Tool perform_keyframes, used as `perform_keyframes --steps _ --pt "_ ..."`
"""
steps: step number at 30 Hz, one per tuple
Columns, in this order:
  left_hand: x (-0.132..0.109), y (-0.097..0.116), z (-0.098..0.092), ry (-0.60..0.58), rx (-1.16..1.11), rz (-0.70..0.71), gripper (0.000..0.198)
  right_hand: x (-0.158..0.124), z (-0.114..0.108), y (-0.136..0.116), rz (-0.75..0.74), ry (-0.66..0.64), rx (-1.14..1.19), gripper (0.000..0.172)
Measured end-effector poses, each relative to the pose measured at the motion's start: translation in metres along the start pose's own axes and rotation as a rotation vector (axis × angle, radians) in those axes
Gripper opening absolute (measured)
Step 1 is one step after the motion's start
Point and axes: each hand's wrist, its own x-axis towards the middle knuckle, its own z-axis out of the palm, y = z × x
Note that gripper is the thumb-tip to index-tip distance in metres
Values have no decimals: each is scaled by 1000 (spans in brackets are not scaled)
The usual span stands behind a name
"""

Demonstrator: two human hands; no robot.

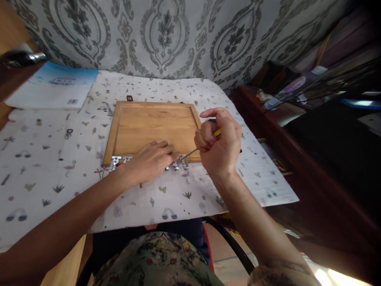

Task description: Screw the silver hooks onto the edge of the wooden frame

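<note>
A shallow wooden tray-like panel [149, 123] lies on a table covered with a printed white cloth [44, 159]. Along its near edge sit several small metal brackets [114, 161]. My left hand [149, 161] rests palm down on that edge, fingers pressed onto a bracket. My right hand [220, 145] is curled around a screwdriver [193, 151] with a yellow handle; its thin metal shaft points left and down at a bracket [183, 159] beside my left fingertips.
A blue and white booklet [53, 85] lies at the table's far left. A patterned wall stands behind. To the right is a dark wooden piece of furniture [297, 159] with cluttered items and cables on top. A chair frame shows below.
</note>
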Motion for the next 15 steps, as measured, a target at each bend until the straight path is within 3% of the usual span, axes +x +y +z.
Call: perform_keyframes --steps 10,15 --pt "0 -2 1 -4 2 1 31 -7 8 1 -39 5 -8 34" --pt "-1 -4 3 31 -7 14 32 -3 -4 3 22 -144 7 42"
